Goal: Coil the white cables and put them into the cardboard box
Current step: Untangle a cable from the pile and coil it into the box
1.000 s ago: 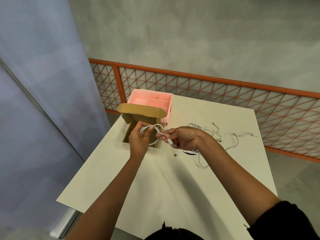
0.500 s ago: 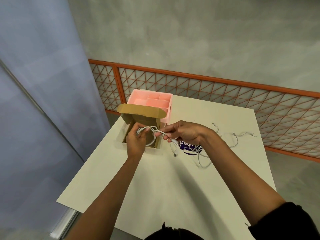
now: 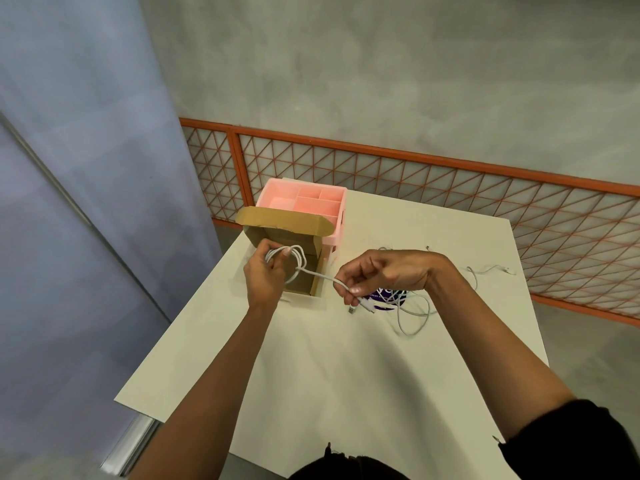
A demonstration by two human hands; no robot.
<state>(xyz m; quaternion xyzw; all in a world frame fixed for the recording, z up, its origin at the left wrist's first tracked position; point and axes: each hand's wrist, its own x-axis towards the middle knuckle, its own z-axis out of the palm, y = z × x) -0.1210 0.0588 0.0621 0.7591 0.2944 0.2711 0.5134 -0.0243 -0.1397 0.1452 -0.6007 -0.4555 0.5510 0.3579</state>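
Your left hand (image 3: 265,277), left of centre, curls its fingers round a coiled white cable (image 3: 300,257), with the loops right over the open cardboard box (image 3: 277,221). The cable's tail runs down to the right, where your right hand (image 3: 384,275) pinches it, and the plug (image 3: 352,310) hangs just below your fingers. Under that wrist, loose white cables (image 3: 410,304) sprawl across a purple item (image 3: 381,301) on the counter (image 3: 346,375). A pink divided tray (image 3: 304,202) stands against the box, just above it in frame.
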